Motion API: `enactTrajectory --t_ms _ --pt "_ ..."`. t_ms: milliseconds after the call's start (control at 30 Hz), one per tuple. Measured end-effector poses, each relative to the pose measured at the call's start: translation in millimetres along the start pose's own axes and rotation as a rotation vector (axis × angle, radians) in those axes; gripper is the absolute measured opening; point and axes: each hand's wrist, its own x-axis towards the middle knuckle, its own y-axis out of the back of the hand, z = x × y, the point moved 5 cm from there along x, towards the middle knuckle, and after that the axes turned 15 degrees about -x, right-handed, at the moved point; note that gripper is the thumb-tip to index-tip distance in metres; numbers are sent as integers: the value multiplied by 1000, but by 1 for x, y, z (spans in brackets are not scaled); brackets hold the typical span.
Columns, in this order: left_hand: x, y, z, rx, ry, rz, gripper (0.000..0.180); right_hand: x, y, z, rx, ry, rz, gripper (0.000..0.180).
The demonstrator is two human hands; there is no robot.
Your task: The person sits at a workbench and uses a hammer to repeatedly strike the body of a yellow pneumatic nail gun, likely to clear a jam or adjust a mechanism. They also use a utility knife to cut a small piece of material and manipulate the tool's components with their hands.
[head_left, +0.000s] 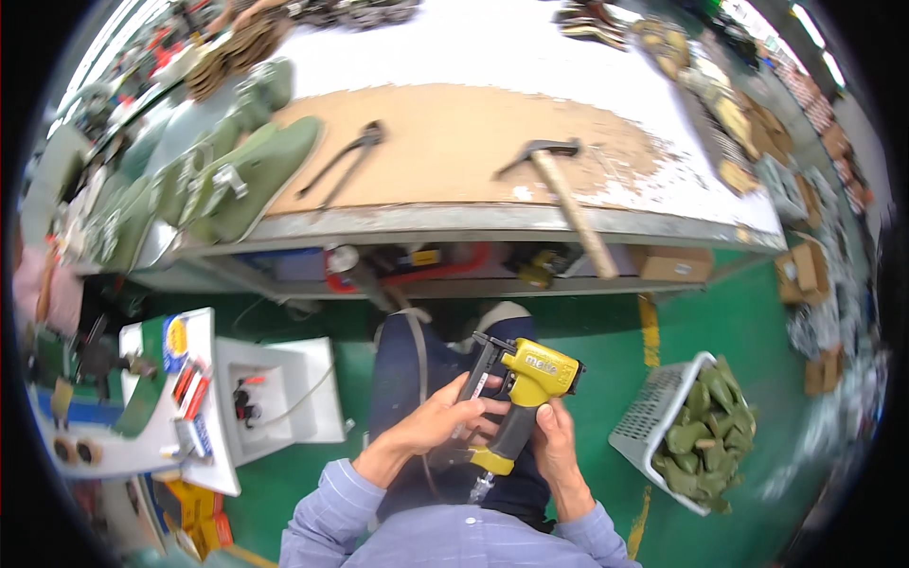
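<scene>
Nail gun: we have the yellow-and-black nail gun (516, 426) in both hands, below the desk (426, 142) edge and in front of our blue shirt (445, 541).
Left hand: our left hand (437, 422) has its fingers wrapped about the dark magazine.
Right hand: our right hand (557, 440) grips the black handle, thumb on the near side, other fingers partly hidden.
Lettering: we see one short printed word across the yellow head.
Small boxes: on the left, small boxes (193, 390) in red, white and blue carry print too small for us to read.
Desk tools: pincers (352, 163) lie left of a hammer (566, 201), whose wooden handle overhangs the edge.
Green pieces: we see green pieces (248, 180) stacked at the desk's left.
Basket: a white basket (648, 417), tilted in our view, holds more on the right.
</scene>
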Motion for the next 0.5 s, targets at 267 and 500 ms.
enactTrajectory --t_ms 267,500 --pt "101 -102 -50 766 -15 -387 26 -35 80 -1 631 63 166 55" --pt "131 -132 -155 1366 -29 -578 61 -114 158 81 1115 160 641 43"
